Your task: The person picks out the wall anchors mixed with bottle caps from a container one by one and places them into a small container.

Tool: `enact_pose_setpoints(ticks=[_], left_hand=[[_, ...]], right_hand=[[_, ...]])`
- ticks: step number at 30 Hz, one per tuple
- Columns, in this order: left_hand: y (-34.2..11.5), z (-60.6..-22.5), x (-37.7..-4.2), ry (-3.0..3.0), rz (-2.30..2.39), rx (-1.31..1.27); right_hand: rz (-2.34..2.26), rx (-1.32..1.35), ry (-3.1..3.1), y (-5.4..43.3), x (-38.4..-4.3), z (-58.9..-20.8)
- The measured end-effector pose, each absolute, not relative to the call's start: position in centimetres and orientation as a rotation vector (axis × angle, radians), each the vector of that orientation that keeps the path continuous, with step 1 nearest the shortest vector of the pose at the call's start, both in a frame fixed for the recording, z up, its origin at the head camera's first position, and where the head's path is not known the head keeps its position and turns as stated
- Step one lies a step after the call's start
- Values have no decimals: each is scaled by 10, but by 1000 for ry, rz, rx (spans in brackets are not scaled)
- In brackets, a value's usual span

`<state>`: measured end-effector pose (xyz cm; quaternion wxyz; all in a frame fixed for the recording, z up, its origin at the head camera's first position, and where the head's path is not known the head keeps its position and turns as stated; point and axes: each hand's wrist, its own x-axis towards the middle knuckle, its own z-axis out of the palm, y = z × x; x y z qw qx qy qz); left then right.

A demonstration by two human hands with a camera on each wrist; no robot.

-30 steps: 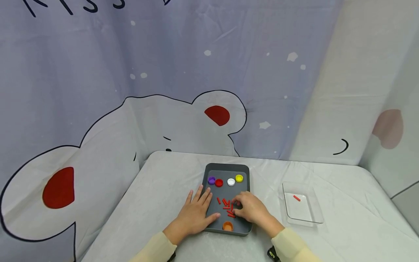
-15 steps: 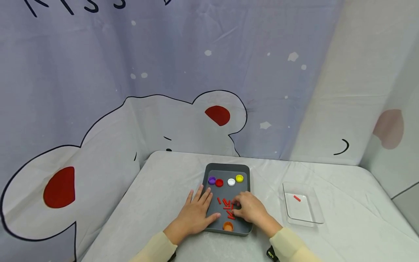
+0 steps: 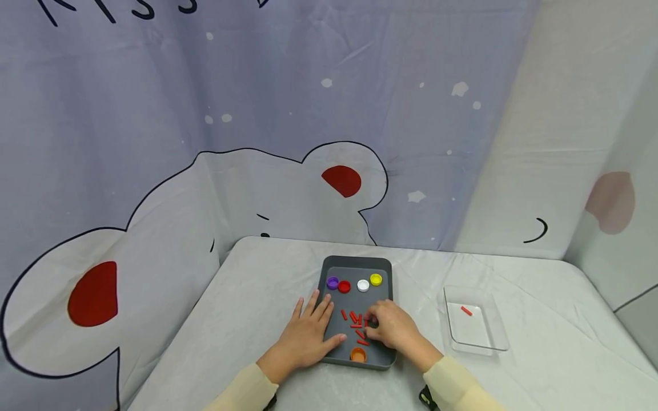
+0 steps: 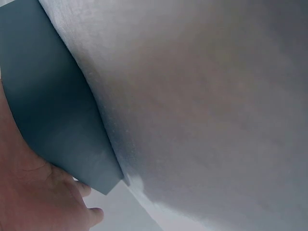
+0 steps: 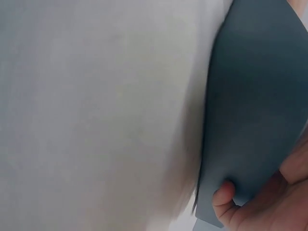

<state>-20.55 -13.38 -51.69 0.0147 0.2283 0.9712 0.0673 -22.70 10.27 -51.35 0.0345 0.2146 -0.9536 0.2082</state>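
My left hand (image 3: 307, 337) lies spread over the left rim of a dark grey tray (image 3: 354, 262), fingers straight and thumb reaching inside. The right hand (image 3: 393, 325) is over the tray's right side, fingers curled, with a small red stick (image 3: 366, 323) pinched at thumb and fingertips. Several more short red sticks (image 3: 356, 326) lie loose in the tray just left of these fingertips. In the left wrist view the left hand (image 4: 43, 197) is beside the tray's outer wall (image 4: 57, 101). The right wrist view shows the right hand (image 5: 269, 207) against the tray wall (image 5: 255, 96).
Purple (image 3: 333, 283), red (image 3: 344, 286), white (image 3: 362, 285) and yellow (image 3: 376, 279) round caps sit in the tray's far half. An orange cap (image 3: 357, 355) is near its front. On the right stands a clear box (image 3: 496, 325) with one red stick (image 3: 466, 311) inside.
Red sticks by the right fingertips have shifted slightly, and the one between the fingertips has turned. The right hand has barely moved; the left hand has stayed in place.
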Motion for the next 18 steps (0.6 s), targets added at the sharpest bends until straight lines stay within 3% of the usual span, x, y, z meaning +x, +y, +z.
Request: enact_pose_setpoints(ticks=[18], left_hand=[[-133, -521, -207, 3024, 189, 702]], right_hand=[[1034, 598, -2753, 132, -227, -487]])
